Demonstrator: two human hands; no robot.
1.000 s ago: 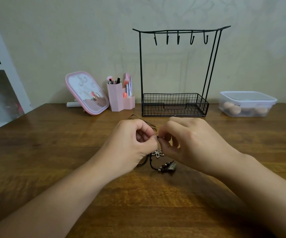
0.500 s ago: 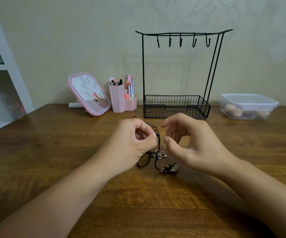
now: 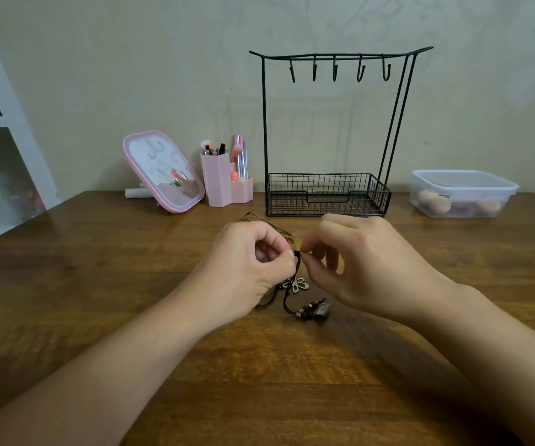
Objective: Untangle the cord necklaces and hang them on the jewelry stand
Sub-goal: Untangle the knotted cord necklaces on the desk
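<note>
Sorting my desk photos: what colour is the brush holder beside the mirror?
Pink; the brush holder shows clearly in the head view.

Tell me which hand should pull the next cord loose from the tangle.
Right, probably. The left hand already grips the cord necklaces at the knot and anchors them, while the right hand only pinches the cord at its fingertips beside that knot, so it looks freer to draw a strand away.
</note>
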